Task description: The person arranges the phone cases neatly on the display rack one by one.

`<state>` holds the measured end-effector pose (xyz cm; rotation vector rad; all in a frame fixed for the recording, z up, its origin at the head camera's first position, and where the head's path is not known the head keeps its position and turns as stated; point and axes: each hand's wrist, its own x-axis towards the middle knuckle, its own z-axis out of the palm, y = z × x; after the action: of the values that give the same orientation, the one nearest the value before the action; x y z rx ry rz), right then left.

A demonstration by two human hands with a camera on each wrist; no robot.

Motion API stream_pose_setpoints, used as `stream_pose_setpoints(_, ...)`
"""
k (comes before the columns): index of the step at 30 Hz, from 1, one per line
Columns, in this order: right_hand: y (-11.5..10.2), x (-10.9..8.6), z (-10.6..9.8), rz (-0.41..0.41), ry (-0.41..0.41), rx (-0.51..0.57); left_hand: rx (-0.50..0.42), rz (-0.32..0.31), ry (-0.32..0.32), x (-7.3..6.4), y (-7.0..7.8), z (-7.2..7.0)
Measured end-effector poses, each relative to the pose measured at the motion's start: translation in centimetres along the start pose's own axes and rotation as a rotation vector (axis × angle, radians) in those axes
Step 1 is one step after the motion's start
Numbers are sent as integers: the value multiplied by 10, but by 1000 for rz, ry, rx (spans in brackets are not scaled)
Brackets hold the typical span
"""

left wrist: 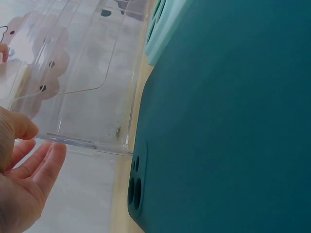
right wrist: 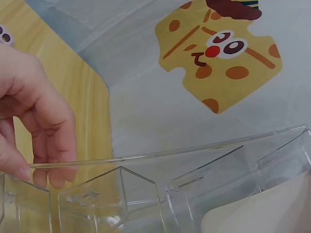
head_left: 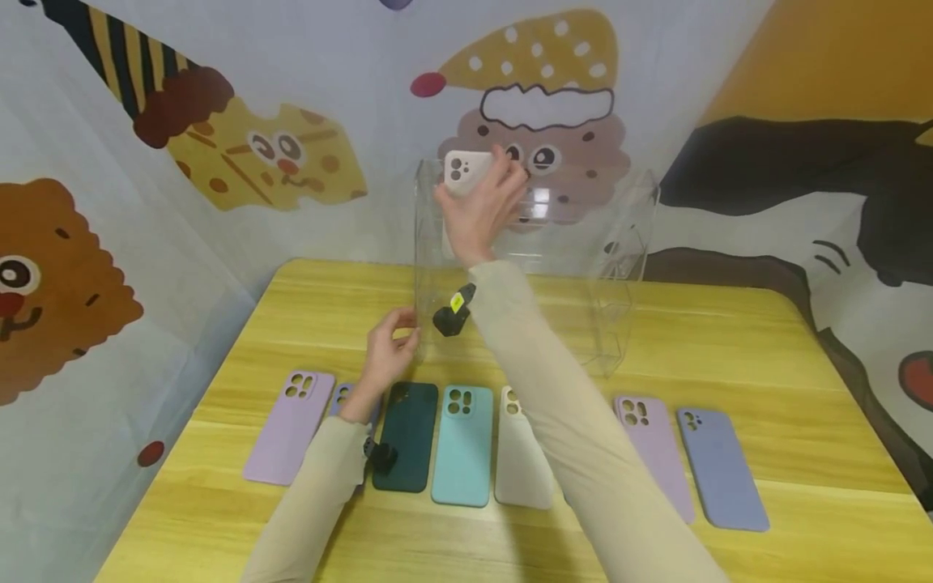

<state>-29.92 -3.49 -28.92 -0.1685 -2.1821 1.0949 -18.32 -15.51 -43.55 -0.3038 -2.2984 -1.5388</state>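
Observation:
A clear plastic display rack (head_left: 561, 316) with stepped tiers stands towards the back of the table. At its top left my right hand (head_left: 483, 209) holds a white phone case (head_left: 457, 168), camera cutouts upward; the case's lower part sits behind the hand. In the right wrist view that white case (right wrist: 267, 208) shows inside the rack's upper tier. My left hand (head_left: 388, 350) pinches the rack's left side panel low down, thumb on one side and fingers on the other, as the left wrist view shows of the hand (left wrist: 29, 179) too.
Phone cases lie in a row along the front: lilac (head_left: 287, 433), dark green (head_left: 406, 441), turquoise (head_left: 462, 453), off-white (head_left: 521, 465), another lilac (head_left: 659, 461) and blue-violet (head_left: 723, 474). My arms partly cover others. A printed cloth (head_left: 379, 235) hangs behind the wooden table (head_left: 700, 340).

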Motion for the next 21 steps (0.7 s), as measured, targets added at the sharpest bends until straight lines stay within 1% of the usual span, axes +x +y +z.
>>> stream_pose_setpoints(2,0,-1,0,9,-22,-18,1,0,6,1,-12,2)
stream_pose_setpoints(3,0,-2,0,14,-29,-23,4,0,7,1,-14,2)
stream_pose_setpoints(8,1,-6,2,22,-39,-33,8,-1,9,1,-19,3)
stream_pose_setpoints(14,2,-9,4,31,-41,-51,-2,2,9,0,-18,3)
stream_pose_setpoints(18,4,-11,5,20,-29,-37,1,18,21,1,-16,4)
stream_pose_setpoints(19,5,-11,5,19,-23,-30,0,25,24,1,-14,3)
stream_pose_setpoints(21,7,-11,5,14,-9,-16,1,37,25,0,-4,2)
